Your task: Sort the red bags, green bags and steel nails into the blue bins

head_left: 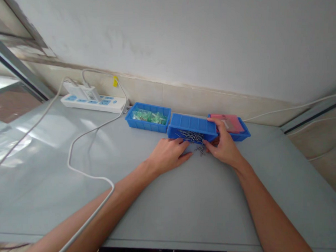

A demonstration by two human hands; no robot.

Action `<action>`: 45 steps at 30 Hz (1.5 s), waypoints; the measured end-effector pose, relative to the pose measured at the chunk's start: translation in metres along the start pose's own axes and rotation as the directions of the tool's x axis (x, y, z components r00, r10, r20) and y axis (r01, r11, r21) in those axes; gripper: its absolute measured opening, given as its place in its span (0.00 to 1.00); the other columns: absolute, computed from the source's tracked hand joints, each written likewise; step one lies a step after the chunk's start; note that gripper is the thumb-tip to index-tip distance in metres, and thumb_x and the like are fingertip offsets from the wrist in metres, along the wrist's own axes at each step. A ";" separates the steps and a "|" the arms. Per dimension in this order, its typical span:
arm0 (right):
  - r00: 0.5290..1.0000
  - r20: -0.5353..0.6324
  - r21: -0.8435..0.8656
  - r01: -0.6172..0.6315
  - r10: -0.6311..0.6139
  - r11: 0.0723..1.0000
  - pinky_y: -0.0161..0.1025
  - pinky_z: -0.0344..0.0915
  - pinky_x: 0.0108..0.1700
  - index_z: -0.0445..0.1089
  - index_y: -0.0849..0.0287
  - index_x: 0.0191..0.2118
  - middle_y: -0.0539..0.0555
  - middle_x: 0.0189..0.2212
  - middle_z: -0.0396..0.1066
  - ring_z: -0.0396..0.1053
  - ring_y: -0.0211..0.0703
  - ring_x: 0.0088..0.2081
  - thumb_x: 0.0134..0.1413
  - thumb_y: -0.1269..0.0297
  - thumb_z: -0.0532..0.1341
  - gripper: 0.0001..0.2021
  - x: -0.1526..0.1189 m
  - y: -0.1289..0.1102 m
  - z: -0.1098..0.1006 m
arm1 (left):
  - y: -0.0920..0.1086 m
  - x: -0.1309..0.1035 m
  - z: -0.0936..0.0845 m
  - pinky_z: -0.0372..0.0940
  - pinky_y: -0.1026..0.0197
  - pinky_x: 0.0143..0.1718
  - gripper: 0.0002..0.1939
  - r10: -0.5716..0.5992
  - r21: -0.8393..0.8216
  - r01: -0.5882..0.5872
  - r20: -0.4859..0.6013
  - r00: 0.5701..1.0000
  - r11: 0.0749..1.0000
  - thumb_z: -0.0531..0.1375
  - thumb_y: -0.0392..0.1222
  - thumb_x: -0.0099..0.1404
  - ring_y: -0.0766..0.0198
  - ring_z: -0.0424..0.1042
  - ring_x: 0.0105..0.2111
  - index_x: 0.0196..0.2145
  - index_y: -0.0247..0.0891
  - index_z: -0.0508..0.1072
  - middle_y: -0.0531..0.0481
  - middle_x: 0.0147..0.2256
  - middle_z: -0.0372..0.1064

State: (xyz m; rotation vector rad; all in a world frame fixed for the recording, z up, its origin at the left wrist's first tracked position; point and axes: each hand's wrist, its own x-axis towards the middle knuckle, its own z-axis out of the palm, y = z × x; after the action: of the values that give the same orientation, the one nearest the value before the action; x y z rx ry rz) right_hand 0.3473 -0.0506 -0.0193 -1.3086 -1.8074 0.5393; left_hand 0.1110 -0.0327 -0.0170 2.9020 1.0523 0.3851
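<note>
A blue plastic bin (194, 123) is tipped toward me on the table, its opening facing the front. Inside lie many thin metal screws or nails (191, 136); the exact kind is too small to tell. A few of the same metal pieces (201, 149) rest on the table just before its lip. My right hand (223, 145) grips the bin's right end, thumb low at the front and fingers over the top. At the front lip is my left hand (171, 154), thumb and fingers apart beside the loose pieces, its fingertips partly hidden against the bin.
To the left stands a blue bin (148, 127) with green-tinted plastic packets. Another blue bin (244, 136), holding a pink packet (231, 123), is at the right. A white power strip (99, 104) sits by the wall; its white cable (90, 176) crosses above my left forearm.
</note>
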 end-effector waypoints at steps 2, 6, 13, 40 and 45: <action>1.000 -0.002 -0.019 0.013 -0.013 1.000 0.43 0.74 0.27 0.53 0.52 0.65 0.62 0.52 0.66 0.68 0.36 0.22 0.52 0.71 0.64 0.35 0.000 0.002 0.000 | 0.000 0.000 -0.001 0.67 0.57 0.31 0.15 -0.002 -0.001 0.002 0.006 1.000 1.000 0.56 0.51 0.74 0.52 0.77 0.37 0.41 0.38 0.74 0.44 0.37 0.76; 0.997 -0.028 -0.093 0.064 -0.067 0.994 0.45 0.75 0.34 0.54 0.53 0.64 0.63 0.56 0.63 0.73 0.44 0.33 0.52 0.71 0.63 0.34 0.000 0.005 -0.001 | 0.002 0.001 -0.004 0.66 0.58 0.31 0.14 -0.009 -0.007 0.009 0.015 1.000 1.000 0.57 0.50 0.73 0.52 0.77 0.37 0.40 0.38 0.74 0.44 0.36 0.77; 0.991 -0.052 -0.161 0.114 -0.124 0.980 0.46 0.75 0.40 0.54 0.54 0.63 0.62 0.55 0.63 0.71 0.52 0.46 0.52 0.72 0.63 0.33 -0.001 0.005 -0.002 | -0.001 0.000 -0.002 0.66 0.59 0.32 0.13 0.066 -0.019 -0.067 -0.045 0.997 0.998 0.58 0.50 0.72 0.56 0.75 0.35 0.38 0.37 0.74 0.46 0.34 0.75; 0.989 -0.139 -0.064 -0.058 0.048 0.996 0.45 0.75 0.27 0.56 0.53 0.68 0.56 0.36 0.77 0.77 0.49 0.29 0.49 0.73 0.66 0.40 0.045 -0.004 -0.011 | -0.033 -0.001 -0.027 0.64 0.48 0.50 0.12 -0.132 -0.034 0.141 -0.608 0.783 0.989 0.53 0.36 0.73 0.50 0.69 0.48 0.48 0.37 0.75 0.42 0.45 0.76; 0.996 -0.084 -0.520 -0.034 -0.012 0.854 0.55 0.73 0.53 0.62 0.58 0.66 0.64 0.54 0.73 0.75 0.60 0.53 0.49 0.77 0.64 0.36 0.057 -0.030 -0.015 | -0.043 -0.003 -0.028 0.63 0.47 0.49 0.13 -0.246 -0.017 0.277 -0.512 0.823 0.961 0.52 0.39 0.73 0.48 0.69 0.48 0.46 0.38 0.76 0.42 0.45 0.77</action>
State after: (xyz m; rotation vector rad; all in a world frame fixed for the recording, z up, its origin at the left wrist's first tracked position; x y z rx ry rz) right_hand 0.3352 -0.0106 0.0318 -1.6706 -1.9497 -0.0201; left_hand 0.0753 -0.0030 0.0045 2.6971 1.5227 1.1719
